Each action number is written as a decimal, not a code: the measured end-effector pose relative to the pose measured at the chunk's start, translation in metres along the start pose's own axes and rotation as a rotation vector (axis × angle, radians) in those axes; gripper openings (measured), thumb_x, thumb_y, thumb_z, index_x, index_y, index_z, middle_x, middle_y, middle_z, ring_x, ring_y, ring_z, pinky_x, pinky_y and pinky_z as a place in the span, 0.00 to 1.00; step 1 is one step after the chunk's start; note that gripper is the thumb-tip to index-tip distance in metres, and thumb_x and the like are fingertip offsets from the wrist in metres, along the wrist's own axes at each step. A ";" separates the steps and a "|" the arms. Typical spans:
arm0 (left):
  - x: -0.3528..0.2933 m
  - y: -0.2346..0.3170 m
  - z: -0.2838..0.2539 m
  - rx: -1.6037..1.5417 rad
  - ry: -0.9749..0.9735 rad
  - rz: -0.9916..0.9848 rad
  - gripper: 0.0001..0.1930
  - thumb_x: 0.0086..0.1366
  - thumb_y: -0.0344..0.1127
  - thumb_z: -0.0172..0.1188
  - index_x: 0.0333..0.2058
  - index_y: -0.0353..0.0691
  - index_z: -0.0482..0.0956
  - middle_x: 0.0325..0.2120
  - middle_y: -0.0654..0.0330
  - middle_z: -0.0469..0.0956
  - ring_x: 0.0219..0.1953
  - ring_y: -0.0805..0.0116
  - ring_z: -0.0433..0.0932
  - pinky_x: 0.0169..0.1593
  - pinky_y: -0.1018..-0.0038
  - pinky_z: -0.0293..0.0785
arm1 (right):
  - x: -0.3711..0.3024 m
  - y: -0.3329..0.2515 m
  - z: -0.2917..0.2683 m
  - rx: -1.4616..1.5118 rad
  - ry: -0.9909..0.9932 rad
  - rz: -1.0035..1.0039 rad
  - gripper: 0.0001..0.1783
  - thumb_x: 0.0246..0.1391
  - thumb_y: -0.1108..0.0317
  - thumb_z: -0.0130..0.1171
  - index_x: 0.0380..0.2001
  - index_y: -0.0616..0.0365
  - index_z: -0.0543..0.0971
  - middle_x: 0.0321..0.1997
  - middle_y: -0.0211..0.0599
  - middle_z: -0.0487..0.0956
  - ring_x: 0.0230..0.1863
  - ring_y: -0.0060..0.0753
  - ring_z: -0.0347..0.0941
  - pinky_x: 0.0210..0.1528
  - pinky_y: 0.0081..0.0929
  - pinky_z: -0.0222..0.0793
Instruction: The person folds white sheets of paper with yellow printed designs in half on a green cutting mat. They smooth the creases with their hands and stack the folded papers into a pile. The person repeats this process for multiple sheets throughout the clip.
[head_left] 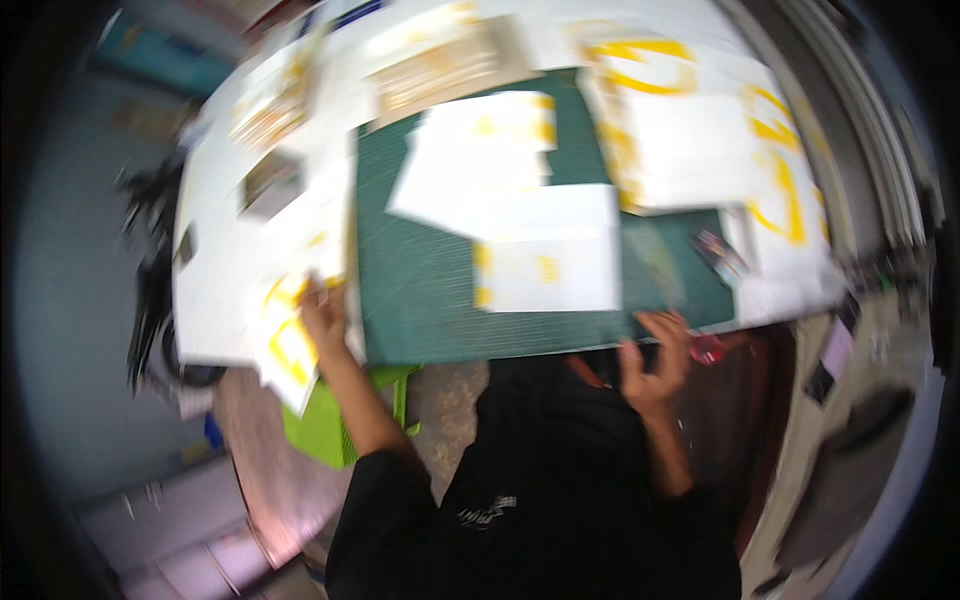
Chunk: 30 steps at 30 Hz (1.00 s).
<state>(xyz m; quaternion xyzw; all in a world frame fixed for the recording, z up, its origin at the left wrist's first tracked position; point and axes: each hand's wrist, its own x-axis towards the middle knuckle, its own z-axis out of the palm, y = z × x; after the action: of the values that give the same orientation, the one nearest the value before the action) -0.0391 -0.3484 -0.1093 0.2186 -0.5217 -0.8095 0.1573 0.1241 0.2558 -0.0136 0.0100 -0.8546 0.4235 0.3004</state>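
Observation:
At the left of the table, my left hand [324, 318] is closed at the right edge of a white and yellow printed paper [284, 335]. The paper's lower corner sticks out past the table's front edge; motion blur hides the exact grip. My right hand [656, 362] is held with fingers apart and nothing in them, at the front edge of the green cutting mat [420, 300]. On the mat lies a white envelope-like piece with yellow marks [550, 270]. Beyond it, white sheets [470, 170] overlap.
A stack of white and yellow printed sheets [685, 150] stands at the right, beside a small dark tool [718, 252]. Further stacks [440, 75] and a small box [272, 185] occupy the far and left table. A bright green stool [325, 430] is below the left edge.

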 end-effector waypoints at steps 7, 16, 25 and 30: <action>-0.047 0.050 0.105 0.091 0.279 0.026 0.20 0.72 0.38 0.65 0.55 0.32 0.73 0.49 0.53 0.76 0.46 0.54 0.81 0.42 0.62 0.85 | 0.011 -0.012 0.004 0.109 -0.176 -0.099 0.18 0.52 0.77 0.68 0.48 0.66 0.79 0.48 0.47 0.83 0.49 0.51 0.79 0.62 0.55 0.68; -0.128 0.040 0.152 1.178 0.446 0.550 0.27 0.67 0.46 0.70 0.53 0.28 0.77 0.36 0.53 0.84 0.27 0.67 0.79 0.34 0.72 0.77 | 0.058 0.001 0.040 -0.291 -0.158 0.059 0.19 0.53 0.63 0.73 0.42 0.64 0.81 0.41 0.46 0.78 0.45 0.54 0.75 0.47 0.47 0.66; -0.212 -0.035 0.281 1.319 -0.255 0.493 0.26 0.58 0.45 0.76 0.47 0.29 0.83 0.37 0.48 0.84 0.27 0.61 0.81 0.34 0.65 0.78 | 0.078 -0.011 0.078 -0.551 -0.248 0.233 0.23 0.54 0.53 0.71 0.37 0.64 0.80 0.40 0.50 0.77 0.45 0.54 0.75 0.48 0.50 0.64; -0.221 -0.035 0.304 1.288 -0.294 0.215 0.27 0.56 0.45 0.77 0.44 0.28 0.82 0.31 0.49 0.83 0.27 0.58 0.82 0.34 0.62 0.77 | 0.077 -0.014 0.083 -0.527 -0.221 0.279 0.17 0.56 0.58 0.70 0.34 0.63 0.79 0.38 0.48 0.77 0.43 0.53 0.75 0.48 0.49 0.63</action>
<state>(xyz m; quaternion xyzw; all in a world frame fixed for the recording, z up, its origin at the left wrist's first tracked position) -0.0084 0.0079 0.0105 0.1030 -0.9357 -0.3374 0.0023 0.0229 0.2040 -0.0018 -0.1395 -0.9554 0.2210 0.1372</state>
